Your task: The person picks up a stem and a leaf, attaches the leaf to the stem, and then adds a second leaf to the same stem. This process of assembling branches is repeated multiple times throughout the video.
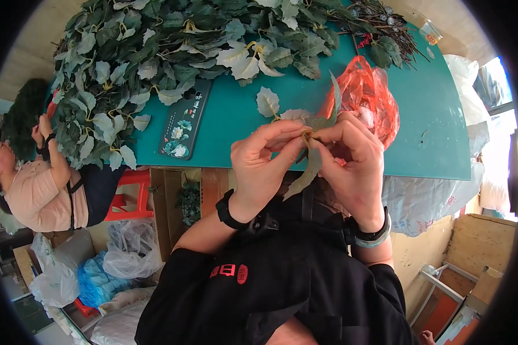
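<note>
My left hand (256, 164) and my right hand (357, 164) meet over the near edge of the green table (426, 115). Both pinch the yellowish stem joint of an artificial leaf sprig (306, 175) between thumb and fingertips. One of its green leaves hangs below the fingers and others point up. Just behind my right hand lies a crumpled red plastic bag (377, 86), its contents mostly hidden. Beyond my left hand a loose pale-backed leaf (267, 102) rests on the tabletop.
A large heap of artificial leaf sprigs (172, 46) covers the table's far and left side. Near it lies a dark flower-printed panel (178, 135). Brown twigs (388, 26) sit far right. At left, another person (46, 190) works beside a red stool (135, 192) and plastic bags (129, 247).
</note>
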`<state>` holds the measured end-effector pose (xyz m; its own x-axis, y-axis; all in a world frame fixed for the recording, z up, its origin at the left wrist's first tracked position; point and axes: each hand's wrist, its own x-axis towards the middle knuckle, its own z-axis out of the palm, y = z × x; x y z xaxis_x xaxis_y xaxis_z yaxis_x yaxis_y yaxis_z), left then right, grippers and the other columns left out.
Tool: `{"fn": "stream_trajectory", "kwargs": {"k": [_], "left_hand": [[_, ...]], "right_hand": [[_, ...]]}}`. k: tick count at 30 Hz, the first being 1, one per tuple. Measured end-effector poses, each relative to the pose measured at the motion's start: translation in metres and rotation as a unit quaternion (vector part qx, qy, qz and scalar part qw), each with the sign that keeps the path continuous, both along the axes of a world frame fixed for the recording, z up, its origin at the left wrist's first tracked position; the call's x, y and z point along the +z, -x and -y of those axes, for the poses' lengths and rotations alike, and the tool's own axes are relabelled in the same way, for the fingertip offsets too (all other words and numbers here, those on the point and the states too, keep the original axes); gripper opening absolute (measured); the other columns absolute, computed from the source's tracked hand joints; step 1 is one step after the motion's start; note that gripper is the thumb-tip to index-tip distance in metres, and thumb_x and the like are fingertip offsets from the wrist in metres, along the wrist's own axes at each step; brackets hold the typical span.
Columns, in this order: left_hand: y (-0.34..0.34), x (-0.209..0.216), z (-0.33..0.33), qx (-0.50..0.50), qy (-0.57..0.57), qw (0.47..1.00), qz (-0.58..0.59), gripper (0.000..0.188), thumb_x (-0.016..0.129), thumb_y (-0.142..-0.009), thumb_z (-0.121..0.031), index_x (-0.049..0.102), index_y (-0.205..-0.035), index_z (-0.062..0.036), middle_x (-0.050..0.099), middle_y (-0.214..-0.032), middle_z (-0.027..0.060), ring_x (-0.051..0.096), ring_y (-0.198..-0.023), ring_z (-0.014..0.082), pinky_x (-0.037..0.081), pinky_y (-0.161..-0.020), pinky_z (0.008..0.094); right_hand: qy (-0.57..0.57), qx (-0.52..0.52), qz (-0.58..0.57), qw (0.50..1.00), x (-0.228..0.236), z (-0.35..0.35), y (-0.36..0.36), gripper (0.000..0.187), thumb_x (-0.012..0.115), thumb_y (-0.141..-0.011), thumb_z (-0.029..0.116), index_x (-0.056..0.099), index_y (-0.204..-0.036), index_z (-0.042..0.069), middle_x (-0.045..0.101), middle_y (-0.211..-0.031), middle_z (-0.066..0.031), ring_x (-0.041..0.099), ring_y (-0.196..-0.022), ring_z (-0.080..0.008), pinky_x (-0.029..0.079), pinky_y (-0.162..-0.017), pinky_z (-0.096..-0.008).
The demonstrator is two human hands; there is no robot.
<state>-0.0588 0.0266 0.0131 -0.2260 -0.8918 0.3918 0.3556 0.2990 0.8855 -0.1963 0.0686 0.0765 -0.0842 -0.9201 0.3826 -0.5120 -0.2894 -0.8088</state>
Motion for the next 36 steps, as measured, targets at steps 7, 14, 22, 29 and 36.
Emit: {"fn": "stream_trajectory", "kwargs": {"k": [7, 14, 22, 29, 36], "left_hand": [[-0.003, 0.004, 0.001, -0.017, -0.021, 1.000, 0.004, 0.021, 0.061, -0.085, 0.006, 0.060, -0.106, 0.0045, 0.066, -0.102, 0.0123, 0.064, -0.093, 0.0164, 0.052, -0.083, 0.0274], [-0.007, -0.006, 0.014, -0.144, -0.182, 0.967, -0.107, 0.015, 0.063, -0.088, -0.004, 0.064, -0.101, 0.0025, 0.066, -0.099, 0.0079, 0.063, -0.089, 0.0137, 0.052, -0.080, 0.0270], [-0.007, -0.008, 0.010, -0.178, -0.204, 0.942, -0.197, 0.014, 0.064, -0.087, -0.008, 0.065, -0.099, 0.0003, 0.062, -0.100, 0.0058, 0.058, -0.090, 0.0127, 0.049, -0.079, 0.0257], [-0.005, -0.011, 0.007, -0.164, -0.206, 0.941, -0.212, 0.016, 0.064, -0.087, -0.009, 0.063, -0.100, 0.0005, 0.061, -0.100, 0.0058, 0.058, -0.090, 0.0130, 0.049, -0.077, 0.0252], [-0.008, -0.008, 0.009, -0.168, -0.195, 0.946, -0.197, 0.015, 0.064, -0.087, -0.011, 0.063, -0.099, -0.0002, 0.060, -0.100, 0.0053, 0.058, -0.087, 0.0120, 0.048, -0.073, 0.0237]], "right_hand": [[0.010, -0.024, 0.003, 1.000, -0.002, 0.003, -0.004, 0.009, 0.066, -0.073, -0.005, 0.059, -0.078, -0.001, 0.049, -0.070, -0.0025, 0.049, -0.061, -0.0088, 0.040, -0.054, -0.0217], [0.019, 0.011, -0.013, 1.000, -0.006, 0.003, -0.002, 0.009, 0.064, -0.075, -0.006, 0.059, -0.081, -0.001, 0.051, -0.075, -0.0040, 0.052, -0.063, -0.0102, 0.043, -0.056, -0.0223], [0.001, 0.018, -0.003, 1.000, -0.005, 0.001, -0.008, 0.009, 0.061, -0.077, -0.008, 0.059, -0.084, -0.002, 0.051, -0.076, -0.0048, 0.056, -0.065, -0.0108, 0.046, -0.058, -0.0222], [-0.004, -0.002, 0.001, 1.000, -0.003, 0.000, -0.012, 0.008, 0.061, -0.078, -0.008, 0.059, -0.083, -0.002, 0.051, -0.076, -0.0052, 0.057, -0.066, -0.0110, 0.047, -0.059, -0.0223], [-0.001, 0.007, -0.006, 1.000, -0.005, 0.004, -0.013, 0.008, 0.061, -0.078, -0.007, 0.058, -0.083, -0.002, 0.052, -0.077, -0.0053, 0.056, -0.064, -0.0110, 0.046, -0.058, -0.0221]]}}
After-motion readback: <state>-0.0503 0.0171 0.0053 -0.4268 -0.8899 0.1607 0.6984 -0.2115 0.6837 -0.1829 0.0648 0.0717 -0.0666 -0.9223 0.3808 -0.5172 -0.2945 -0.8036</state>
